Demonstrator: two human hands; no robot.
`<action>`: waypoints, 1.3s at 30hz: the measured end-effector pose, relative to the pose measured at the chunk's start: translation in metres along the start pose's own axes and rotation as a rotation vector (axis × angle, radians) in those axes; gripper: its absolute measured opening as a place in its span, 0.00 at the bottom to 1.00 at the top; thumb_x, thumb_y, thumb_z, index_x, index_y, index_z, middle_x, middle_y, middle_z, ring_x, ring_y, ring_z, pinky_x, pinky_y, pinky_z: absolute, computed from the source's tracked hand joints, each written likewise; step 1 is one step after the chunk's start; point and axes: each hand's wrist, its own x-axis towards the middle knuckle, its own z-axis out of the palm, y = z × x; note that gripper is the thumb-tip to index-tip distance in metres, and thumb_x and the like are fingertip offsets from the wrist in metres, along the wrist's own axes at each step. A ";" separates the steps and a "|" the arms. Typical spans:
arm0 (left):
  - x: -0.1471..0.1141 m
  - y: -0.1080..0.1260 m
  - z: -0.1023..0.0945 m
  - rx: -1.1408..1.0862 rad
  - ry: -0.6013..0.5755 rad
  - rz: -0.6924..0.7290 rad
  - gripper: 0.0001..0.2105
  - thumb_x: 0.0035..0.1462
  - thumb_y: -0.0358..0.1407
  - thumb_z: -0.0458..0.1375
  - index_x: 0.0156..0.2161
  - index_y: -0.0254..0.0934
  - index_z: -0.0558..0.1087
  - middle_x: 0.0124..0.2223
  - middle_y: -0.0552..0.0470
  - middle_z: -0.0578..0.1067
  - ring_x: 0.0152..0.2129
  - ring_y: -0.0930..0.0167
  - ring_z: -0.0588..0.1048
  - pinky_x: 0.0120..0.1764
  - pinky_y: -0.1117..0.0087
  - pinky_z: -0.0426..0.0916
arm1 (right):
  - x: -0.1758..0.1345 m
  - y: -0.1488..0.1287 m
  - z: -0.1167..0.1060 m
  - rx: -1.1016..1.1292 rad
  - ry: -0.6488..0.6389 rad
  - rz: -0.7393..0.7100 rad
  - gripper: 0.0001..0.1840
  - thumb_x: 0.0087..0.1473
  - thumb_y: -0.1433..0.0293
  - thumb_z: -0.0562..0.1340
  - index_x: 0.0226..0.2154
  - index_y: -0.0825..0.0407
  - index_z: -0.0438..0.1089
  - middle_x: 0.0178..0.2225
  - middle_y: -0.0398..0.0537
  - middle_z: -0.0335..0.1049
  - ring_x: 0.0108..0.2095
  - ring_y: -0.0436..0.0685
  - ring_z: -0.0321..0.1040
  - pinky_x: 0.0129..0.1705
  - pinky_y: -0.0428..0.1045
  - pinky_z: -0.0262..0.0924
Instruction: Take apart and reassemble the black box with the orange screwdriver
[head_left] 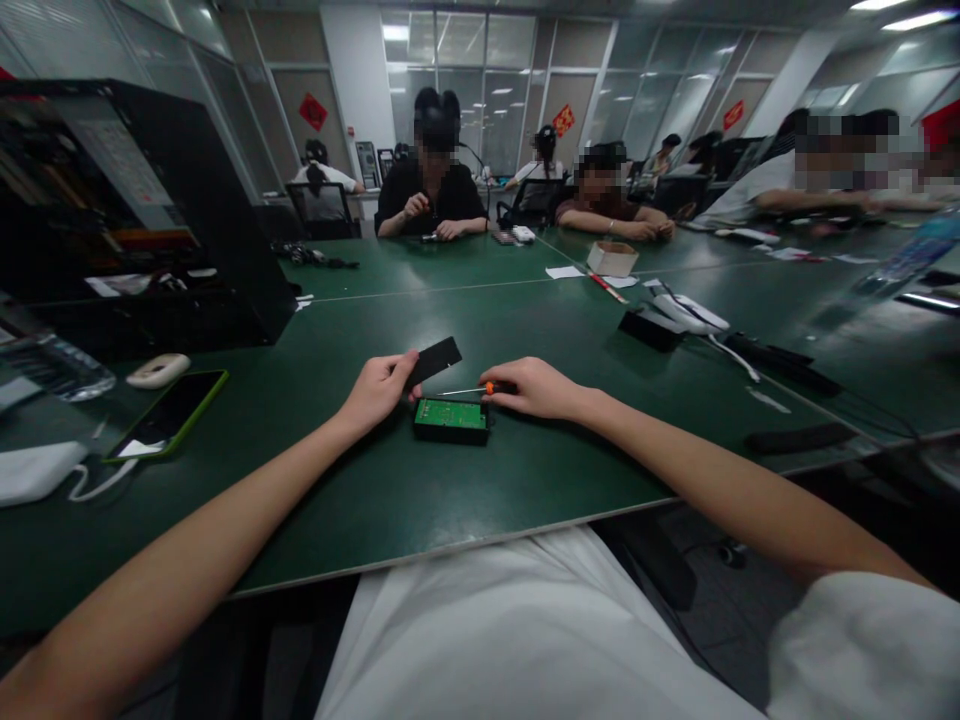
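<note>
Evidently the work centres on a green circuit board (452, 412), seated in a black case (450, 434) that rests on the green table (337, 510) in front of the person, between both hands. The left hand (380, 388) pinches a thin black panel (439, 361) between thumb and fingers, held tilted above the case's far left corner; whether its lower fingers touch the case, I cannot tell. The right hand (534, 388) is curled around a screwdriver (489, 388), its shaft lying nearly level across the board's far edge and pointing left.

To handle this well, I would keep that tip lifted off the components, steady the case before pressing, and grip the panel by its edges.

Farther out on the left lie a phone (171, 412) and a white device (37, 474) with a cable, below a big computer case (127, 200). On the right, a black box (651, 328) and tangled leads could hamper the forearm if it swings wide. Across the table a person in black (431, 195) works too.
</note>
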 end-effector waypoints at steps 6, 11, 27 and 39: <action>0.003 -0.012 0.007 -0.322 0.020 -0.121 0.27 0.64 0.56 0.56 0.26 0.34 0.75 0.24 0.49 0.76 0.19 0.73 0.70 0.27 0.72 0.66 | 0.001 0.003 0.001 0.016 0.031 0.000 0.17 0.66 0.63 0.58 0.51 0.55 0.72 0.45 0.56 0.74 0.44 0.58 0.72 0.47 0.51 0.64; 0.004 -0.014 0.012 -0.456 0.019 -0.211 0.24 0.59 0.56 0.62 0.34 0.33 0.78 0.31 0.45 0.81 0.22 0.71 0.74 0.28 0.71 0.70 | 0.000 0.000 0.001 -0.014 0.015 -0.004 0.17 0.66 0.64 0.58 0.53 0.52 0.72 0.48 0.55 0.71 0.45 0.57 0.71 0.48 0.51 0.65; 0.010 -0.008 0.010 -0.694 0.108 -0.457 0.07 0.66 0.30 0.57 0.41 0.29 0.77 0.34 0.45 0.80 0.24 0.72 0.79 0.23 0.78 0.69 | 0.002 -0.012 -0.002 0.070 0.097 -0.095 0.17 0.68 0.62 0.55 0.49 0.53 0.74 0.46 0.55 0.72 0.47 0.58 0.69 0.51 0.54 0.65; 0.010 -0.011 0.012 -0.740 0.139 -0.445 0.08 0.65 0.28 0.57 0.43 0.28 0.78 0.35 0.43 0.81 0.25 0.70 0.81 0.25 0.77 0.72 | 0.000 -0.059 0.006 0.129 0.085 -0.164 0.27 0.64 0.56 0.61 0.59 0.52 0.64 0.56 0.58 0.70 0.55 0.63 0.67 0.58 0.60 0.62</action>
